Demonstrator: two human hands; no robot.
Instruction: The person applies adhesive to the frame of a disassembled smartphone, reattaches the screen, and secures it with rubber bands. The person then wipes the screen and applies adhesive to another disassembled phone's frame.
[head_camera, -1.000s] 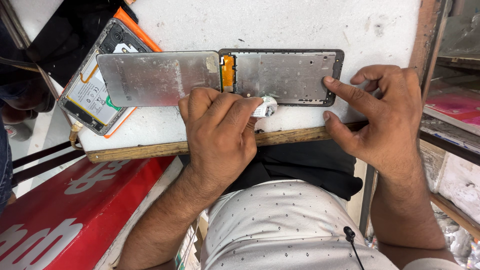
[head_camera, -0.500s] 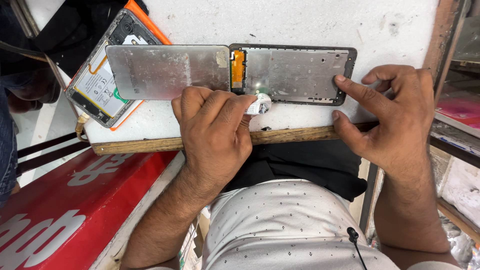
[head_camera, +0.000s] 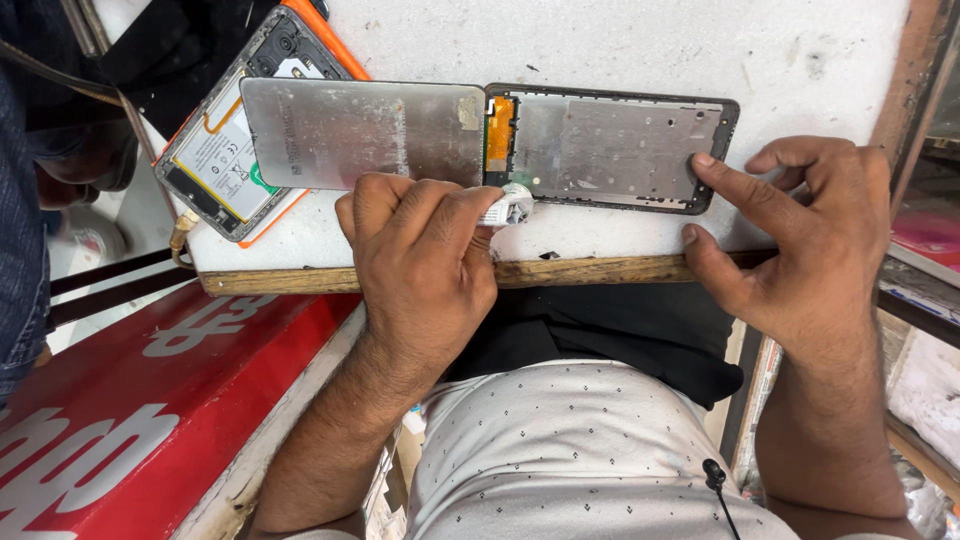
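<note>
The phone frame (head_camera: 610, 150) lies opened flat on the white bench (head_camera: 640, 40), its silver display panel (head_camera: 365, 132) folded out leftward, joined only at the orange flex (head_camera: 498, 132). The left hand (head_camera: 420, 265) pinches a small white wad (head_camera: 508, 206) against the frame's lower edge, while the right hand (head_camera: 800, 235) steadies the far end with an outstretched forefinger, holding nothing. Separation looks done; cleaning seems underway, reassembly still ahead.

Frame (head_camera: 610, 150): on table (head_camera: 620, 45), right of plate (head_camera: 365, 130).
Phone (head_camera: 225, 150): left, under plate.
Wad (head_camera: 508, 207): before frame.
</note>
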